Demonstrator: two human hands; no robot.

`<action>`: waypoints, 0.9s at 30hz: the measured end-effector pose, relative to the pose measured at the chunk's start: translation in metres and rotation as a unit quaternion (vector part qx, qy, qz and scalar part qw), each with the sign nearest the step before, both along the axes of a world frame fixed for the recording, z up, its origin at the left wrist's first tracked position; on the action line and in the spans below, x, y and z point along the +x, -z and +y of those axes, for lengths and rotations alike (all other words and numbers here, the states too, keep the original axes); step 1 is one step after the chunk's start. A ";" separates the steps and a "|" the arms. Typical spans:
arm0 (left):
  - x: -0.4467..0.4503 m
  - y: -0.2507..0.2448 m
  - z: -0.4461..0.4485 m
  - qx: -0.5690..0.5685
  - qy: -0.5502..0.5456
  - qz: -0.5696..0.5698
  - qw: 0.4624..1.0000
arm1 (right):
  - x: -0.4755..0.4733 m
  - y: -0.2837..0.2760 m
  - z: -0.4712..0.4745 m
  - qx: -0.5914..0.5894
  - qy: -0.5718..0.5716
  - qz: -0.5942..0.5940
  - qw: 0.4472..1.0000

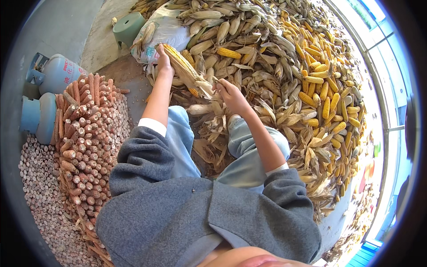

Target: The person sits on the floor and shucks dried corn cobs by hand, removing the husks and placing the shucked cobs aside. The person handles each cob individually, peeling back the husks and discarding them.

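My left hand [164,61] grips a yellow corn cob [181,60] near its upper left end. Dry husk [186,71] still covers part of the ear, while a long strip of kernels lies bare. At the ear's lower right end, the fingers of my right hand [228,95] pinch the loose husk leaves [207,87]. Beneath and beyond both hands spreads a heap of unhusked ears [223,31]. A bare yellow cob [229,53] lies on that heap, and torn husks [215,123] gather between my legs.
Husked yellow cobs [320,80] are piled at the right. At left stand stacked kernel-less corncobs [83,160] and two gas cylinders [61,71]. A green plastic stool [128,26] stands at the back beside a white plastic sack [173,30]. Windows [388,66] line the right side.
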State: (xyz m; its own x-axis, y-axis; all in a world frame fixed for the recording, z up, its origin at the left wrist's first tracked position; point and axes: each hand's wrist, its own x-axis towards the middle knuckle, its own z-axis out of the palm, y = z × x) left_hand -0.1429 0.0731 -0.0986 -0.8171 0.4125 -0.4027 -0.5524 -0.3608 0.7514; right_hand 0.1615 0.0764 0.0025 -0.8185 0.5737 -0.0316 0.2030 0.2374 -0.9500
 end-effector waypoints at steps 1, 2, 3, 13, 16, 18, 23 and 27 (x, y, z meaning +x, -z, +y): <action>-0.001 0.001 0.000 0.016 -0.011 0.024 1.000 | -0.002 -0.003 0.001 0.015 -0.014 0.010 1.000; -0.002 0.001 0.000 0.031 -0.022 0.049 0.998 | -0.002 -0.007 0.002 0.030 -0.028 0.019 0.999; 0.001 0.002 0.001 0.024 -0.024 0.012 0.999 | -0.001 -0.011 0.005 0.048 -0.037 0.026 0.998; -0.010 0.026 -0.018 -0.085 -0.035 -0.118 0.989 | 0.008 -0.005 -0.004 0.091 -0.077 0.002 0.993; 0.000 0.009 -0.011 -0.039 0.020 -0.047 0.998 | 0.015 -0.016 0.001 0.036 -0.078 -0.062 0.994; 0.018 -0.004 -0.006 -0.046 0.027 0.056 0.997 | 0.021 -0.004 0.013 0.011 -0.037 -0.047 0.998; 0.057 -0.037 0.003 -0.070 0.080 0.220 0.970 | 0.007 0.012 0.025 0.146 0.090 0.110 0.979; 0.085 -0.036 0.013 -0.062 0.127 0.310 0.940 | -0.024 0.031 0.023 -0.003 0.047 0.155 0.987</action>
